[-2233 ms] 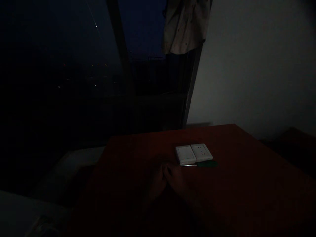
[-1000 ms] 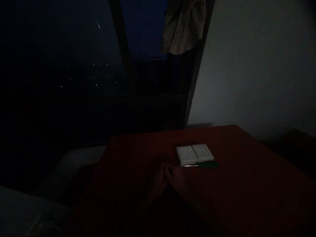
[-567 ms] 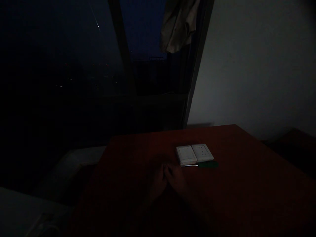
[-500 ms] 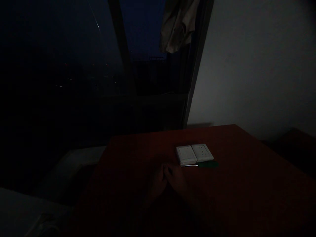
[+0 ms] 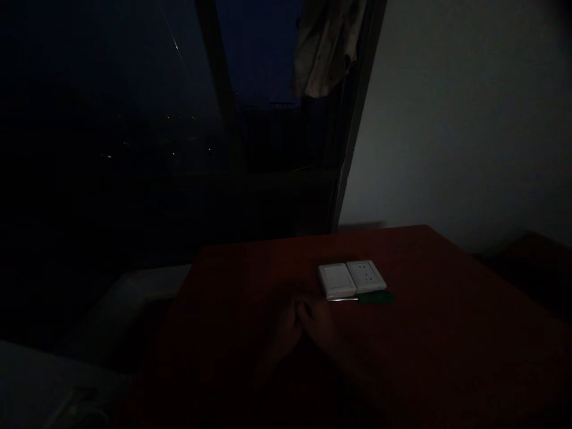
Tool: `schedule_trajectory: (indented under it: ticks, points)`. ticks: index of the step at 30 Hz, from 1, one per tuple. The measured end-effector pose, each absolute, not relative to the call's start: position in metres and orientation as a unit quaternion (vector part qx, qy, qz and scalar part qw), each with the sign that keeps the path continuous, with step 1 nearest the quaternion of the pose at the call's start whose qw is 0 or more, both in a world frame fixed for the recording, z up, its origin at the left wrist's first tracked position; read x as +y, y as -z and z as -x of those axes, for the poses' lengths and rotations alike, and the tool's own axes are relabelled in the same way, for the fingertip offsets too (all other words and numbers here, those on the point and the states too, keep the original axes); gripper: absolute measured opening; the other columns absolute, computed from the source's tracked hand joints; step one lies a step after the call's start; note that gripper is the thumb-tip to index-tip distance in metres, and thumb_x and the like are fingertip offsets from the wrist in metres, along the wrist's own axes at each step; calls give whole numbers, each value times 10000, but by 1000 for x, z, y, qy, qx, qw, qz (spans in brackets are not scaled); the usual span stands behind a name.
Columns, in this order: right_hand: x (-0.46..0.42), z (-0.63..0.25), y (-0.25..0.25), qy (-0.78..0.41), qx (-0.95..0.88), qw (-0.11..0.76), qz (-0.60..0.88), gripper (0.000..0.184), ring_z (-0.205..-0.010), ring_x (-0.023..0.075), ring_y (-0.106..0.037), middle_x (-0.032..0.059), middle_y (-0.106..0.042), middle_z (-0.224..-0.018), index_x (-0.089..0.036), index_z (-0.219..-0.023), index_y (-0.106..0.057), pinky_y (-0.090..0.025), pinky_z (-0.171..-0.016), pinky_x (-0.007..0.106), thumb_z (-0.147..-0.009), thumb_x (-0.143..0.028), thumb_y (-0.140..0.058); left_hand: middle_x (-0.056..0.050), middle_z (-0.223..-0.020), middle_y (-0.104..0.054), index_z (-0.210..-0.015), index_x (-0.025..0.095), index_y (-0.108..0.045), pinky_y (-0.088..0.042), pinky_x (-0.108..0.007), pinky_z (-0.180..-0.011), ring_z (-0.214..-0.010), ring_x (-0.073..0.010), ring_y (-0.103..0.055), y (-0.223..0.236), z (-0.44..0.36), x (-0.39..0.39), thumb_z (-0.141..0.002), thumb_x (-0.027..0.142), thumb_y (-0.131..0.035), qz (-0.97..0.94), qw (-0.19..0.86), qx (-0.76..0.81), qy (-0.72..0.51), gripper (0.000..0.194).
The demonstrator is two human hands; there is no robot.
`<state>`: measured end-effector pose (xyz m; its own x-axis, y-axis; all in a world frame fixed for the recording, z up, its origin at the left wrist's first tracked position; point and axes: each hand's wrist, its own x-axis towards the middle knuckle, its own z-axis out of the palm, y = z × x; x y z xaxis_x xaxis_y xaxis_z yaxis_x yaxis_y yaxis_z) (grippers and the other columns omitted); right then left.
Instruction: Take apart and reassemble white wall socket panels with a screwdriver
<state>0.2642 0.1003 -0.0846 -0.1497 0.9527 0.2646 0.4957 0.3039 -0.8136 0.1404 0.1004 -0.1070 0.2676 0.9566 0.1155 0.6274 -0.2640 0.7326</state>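
In dim light my left hand (image 5: 288,328) and my right hand (image 5: 319,322) rest together on the red-brown table, touching at the thumbs and fingers. Both look closed, with the fingers curled; I can make out nothing in them. Just beyond my right hand lies a screwdriver (image 5: 375,297) with a green handle pointing right, its metal shaft reaching toward that hand. Behind the screwdriver, side by side, are a white wall switch (image 5: 338,280) and a white wall socket (image 5: 367,276) with dark slots. My forearms fade into shadow.
The table (image 5: 447,316) stands before a dark window with a slanting frame (image 5: 218,71). A pale cloth (image 5: 324,59) hangs at the window's right side. To the right rises a white wall (image 5: 456,131). Pale surfaces show dimly at the lower left.
The hanging cloth has swayed slightly to the right. My hands, the screwdriver, the switch and the socket look the same as before.
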Motion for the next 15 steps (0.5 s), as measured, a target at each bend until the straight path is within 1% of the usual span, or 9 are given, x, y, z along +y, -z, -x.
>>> schedule_trajectory:
  ticks: [6,8,11,15]
  points:
    - [101,-264,85,-285,-703,401,514,326,-627,149,-593,35,-665,-693,-180,-709,-625,-392,-587,230,-910,-273,-386,-153,-1226,-622,-1216,153,-544,-427,-411,-999,-1122,-247,-590,108,-140,101,-865,177,-422,-738,294,540,-280,373]
    - [101,-264,85,-284,-704,401,512,326,-633,145,-592,32,-668,-702,-182,-711,-624,-393,-592,229,-912,-274,-385,-144,-1224,-626,-1211,165,-548,-420,-420,-1008,-1125,-249,-590,108,-140,101,-859,180,-433,-737,295,540,-279,370]
    - [101,-264,84,-283,-704,401,513,328,-642,147,-594,34,-673,-714,-181,-714,-629,-397,-598,230,-912,-276,-385,-128,-1194,-646,-1204,179,-547,-447,-401,-979,-1087,-233,-612,107,-140,101,-861,183,-430,-739,300,535,-278,362]
    - [101,-264,84,-287,-702,403,512,334,-638,146,-603,36,-680,-710,-180,-713,-631,-399,-588,226,-915,-273,-381,-140,-1192,-641,-1198,166,-545,-452,-413,-969,-1083,-241,-612,107,-141,101,-858,186,-427,-740,299,534,-278,360]
